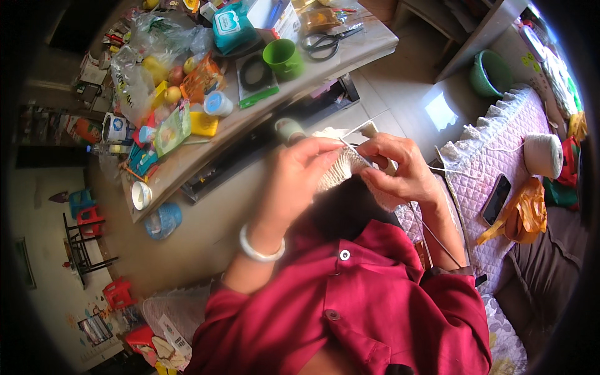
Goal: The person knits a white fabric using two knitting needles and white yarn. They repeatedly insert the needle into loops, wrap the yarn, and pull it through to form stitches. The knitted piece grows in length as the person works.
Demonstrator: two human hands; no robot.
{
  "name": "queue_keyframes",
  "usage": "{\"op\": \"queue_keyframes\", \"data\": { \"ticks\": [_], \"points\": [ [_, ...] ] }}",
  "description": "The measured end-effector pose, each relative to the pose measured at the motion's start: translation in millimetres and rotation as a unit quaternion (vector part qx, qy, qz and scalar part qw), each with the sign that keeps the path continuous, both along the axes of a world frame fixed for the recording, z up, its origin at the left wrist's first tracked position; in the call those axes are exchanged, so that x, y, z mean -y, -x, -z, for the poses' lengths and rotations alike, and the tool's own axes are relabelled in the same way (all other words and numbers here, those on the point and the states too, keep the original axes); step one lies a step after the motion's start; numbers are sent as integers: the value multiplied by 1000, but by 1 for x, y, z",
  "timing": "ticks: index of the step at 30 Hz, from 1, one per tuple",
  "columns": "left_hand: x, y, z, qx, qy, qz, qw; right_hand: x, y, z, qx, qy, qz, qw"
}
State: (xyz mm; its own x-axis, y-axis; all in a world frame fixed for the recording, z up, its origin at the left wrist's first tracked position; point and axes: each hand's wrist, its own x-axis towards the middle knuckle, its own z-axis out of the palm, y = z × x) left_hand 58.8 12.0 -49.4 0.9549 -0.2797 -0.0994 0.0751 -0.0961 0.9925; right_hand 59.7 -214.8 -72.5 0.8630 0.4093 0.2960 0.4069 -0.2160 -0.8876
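My left hand (300, 176), with a pale bangle on its wrist, pinches a knitting needle (360, 127) and the edge of a cream knitted piece (338, 174). Opposite it, my right hand (398, 164) grips another needle and the right side of the same knitting. The needle tips meet between the hands. Pale yarn runs from beside my right hand towards a large cone of white yarn (543, 155) on the quilted seat cover. Part of the knitting is hidden behind my fingers.
A long table (375, 42) ahead holds black-handled scissors (328, 44), a green mug (283, 58), fruit, bags and packets. On the pink quilted cover (487, 140) at the right lie a smartphone (496, 199) and an orange plastic bag (525, 213). A green basket (490, 74) stands on the floor.
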Motion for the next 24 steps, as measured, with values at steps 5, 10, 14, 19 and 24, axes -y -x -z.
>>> {"op": "queue_keyframes", "data": {
  "ticks": [5, 10, 14, 19, 24],
  "points": [
    [1, 3, -6, 2, -20, -5, 1000, -6, 2, -4, -48, -33, 45, 997],
    [-2, -1, -10, -21, 59, -14, 998, -2, 3, -9, 18, -1, 21, 1000],
    [-6, -4, -8, -54, 57, -13, 997, -1, 7, -13, 23, 5, -27, 999],
    [-5, -4, -6, -88, 110, -33, 989, -2, 8, -13, 18, 24, -25, 999],
    [4, 6, 0, -21, 46, -65, 997, -3, 2, -9, 29, 23, 18, 999]
  ]
}}
